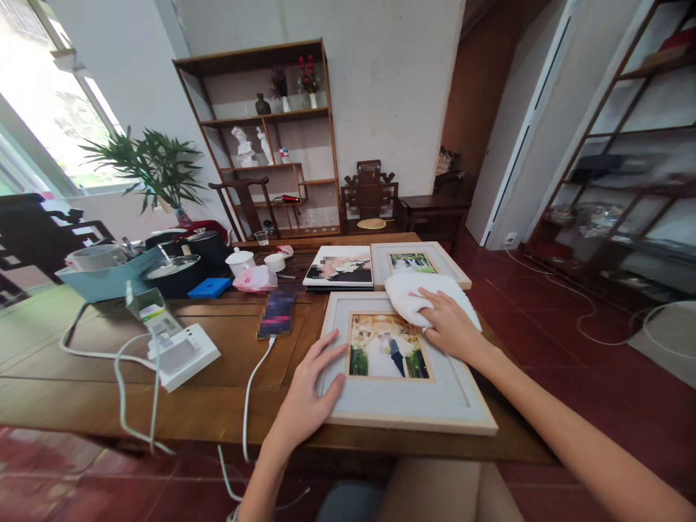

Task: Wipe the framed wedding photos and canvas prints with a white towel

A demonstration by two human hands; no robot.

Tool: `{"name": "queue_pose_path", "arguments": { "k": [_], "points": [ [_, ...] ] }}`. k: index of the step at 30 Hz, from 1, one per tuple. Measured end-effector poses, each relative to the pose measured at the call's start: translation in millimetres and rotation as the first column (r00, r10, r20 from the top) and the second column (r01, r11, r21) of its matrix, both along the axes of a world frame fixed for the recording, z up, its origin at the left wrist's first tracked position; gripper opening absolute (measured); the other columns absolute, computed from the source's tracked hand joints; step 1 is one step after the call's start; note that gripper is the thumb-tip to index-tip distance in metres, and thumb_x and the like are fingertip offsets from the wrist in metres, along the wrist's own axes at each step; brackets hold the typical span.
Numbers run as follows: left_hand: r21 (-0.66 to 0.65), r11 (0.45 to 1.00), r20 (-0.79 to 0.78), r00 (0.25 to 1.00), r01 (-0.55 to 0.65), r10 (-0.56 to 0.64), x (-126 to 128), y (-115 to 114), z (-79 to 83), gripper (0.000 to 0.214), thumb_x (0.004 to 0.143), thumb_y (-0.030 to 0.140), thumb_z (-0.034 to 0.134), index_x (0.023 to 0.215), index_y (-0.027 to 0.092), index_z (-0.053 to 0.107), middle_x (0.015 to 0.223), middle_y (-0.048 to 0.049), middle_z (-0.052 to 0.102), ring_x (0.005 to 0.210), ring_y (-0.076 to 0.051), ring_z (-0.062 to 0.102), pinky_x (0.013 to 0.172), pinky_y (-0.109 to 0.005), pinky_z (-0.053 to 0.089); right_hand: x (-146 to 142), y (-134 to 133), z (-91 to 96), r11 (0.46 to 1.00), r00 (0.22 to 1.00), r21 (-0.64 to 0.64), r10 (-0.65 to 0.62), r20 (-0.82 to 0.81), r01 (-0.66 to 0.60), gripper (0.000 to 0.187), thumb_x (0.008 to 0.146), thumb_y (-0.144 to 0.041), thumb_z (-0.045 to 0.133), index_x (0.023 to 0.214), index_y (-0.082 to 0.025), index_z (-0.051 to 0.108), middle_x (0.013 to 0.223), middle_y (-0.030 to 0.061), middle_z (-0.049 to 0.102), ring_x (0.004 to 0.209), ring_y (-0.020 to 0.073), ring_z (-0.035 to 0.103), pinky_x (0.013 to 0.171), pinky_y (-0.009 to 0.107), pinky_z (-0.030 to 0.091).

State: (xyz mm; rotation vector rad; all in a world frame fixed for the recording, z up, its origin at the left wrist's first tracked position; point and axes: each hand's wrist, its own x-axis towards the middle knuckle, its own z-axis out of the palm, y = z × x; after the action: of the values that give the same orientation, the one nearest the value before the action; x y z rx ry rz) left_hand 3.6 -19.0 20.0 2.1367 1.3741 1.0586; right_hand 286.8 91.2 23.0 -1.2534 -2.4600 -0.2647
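A light wooden picture frame point(405, 413) with a grey mat and a wedding photo lies flat at the near edge of the wooden table point(228, 391). My left hand point(309, 395) rests flat on the frame's left border, fingers spread. My right hand point(449, 326) presses a white cloth point(410, 293) down on the frame's upper right corner, fingers curled over the cloth. Behind it lie a second framed photo point(421, 261) and an unframed photo print point(342, 267).
A phone point(276, 313) with a white cable lies left of the frame. A white power strip point(182, 354) with cords, a blue tray point(106, 279) with pots, cups and a pink pouch point(255, 279) crowd the table's left. Shelves and chairs stand behind.
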Motion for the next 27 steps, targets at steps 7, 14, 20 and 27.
{"name": "queue_pose_path", "arguments": {
  "k": [7,14,20,27],
  "points": [
    [-0.072,0.997,-0.022,1.000,-0.008,0.006,1.3,19.8,15.1,0.044,0.083,0.026,0.052,0.127,0.023,0.048,0.146,-0.0075,0.031,0.134,-0.025,0.028,0.110,-0.043,0.022,1.7,1.4,-2.2,1.000,1.000,-0.012,0.006,-0.005,-0.006,0.047,0.064,-0.006,0.046,0.107,-0.014,0.062,0.132,0.0121,0.050,0.125,0.0295,0.038,0.103,0.049,0.029],
    [-0.044,0.999,0.029,0.999,-0.023,0.024,-1.0,25.0,3.9,0.037,0.085,0.023,0.048,0.122,0.022,0.053,0.141,-0.0091,0.040,0.131,-0.023,0.035,0.109,-0.044,0.025,0.4,1.1,-1.5,1.000,0.999,0.000,0.030,-0.013,-0.030,0.053,0.062,-0.005,0.046,0.113,-0.016,0.059,0.134,0.0096,0.048,0.129,0.0274,0.033,0.104,0.049,0.027],
    [-0.037,0.999,0.065,0.998,0.011,-0.008,-3.3,16.2,-3.4,0.040,0.084,0.021,0.049,0.124,0.021,0.053,0.142,-0.0095,0.038,0.135,-0.023,0.027,0.111,-0.045,0.019,-0.3,1.4,-2.2,0.999,0.999,0.006,0.036,-0.021,-0.036,0.049,0.062,-0.004,0.045,0.107,-0.015,0.062,0.134,0.0101,0.048,0.129,0.0268,0.032,0.106,0.049,0.024],
    [-0.092,0.991,0.147,0.986,0.097,-0.083,-8.7,6.6,3.5,0.041,0.084,0.020,0.050,0.124,0.023,0.052,0.143,-0.0074,0.037,0.136,-0.023,0.024,0.111,-0.047,0.018,-1.0,-0.9,-1.2,0.999,1.000,0.010,0.030,-0.006,-0.030,0.047,0.063,-0.005,0.045,0.106,-0.015,0.062,0.133,0.0111,0.049,0.128,0.0273,0.034,0.104,0.049,0.027]
  ]
}}
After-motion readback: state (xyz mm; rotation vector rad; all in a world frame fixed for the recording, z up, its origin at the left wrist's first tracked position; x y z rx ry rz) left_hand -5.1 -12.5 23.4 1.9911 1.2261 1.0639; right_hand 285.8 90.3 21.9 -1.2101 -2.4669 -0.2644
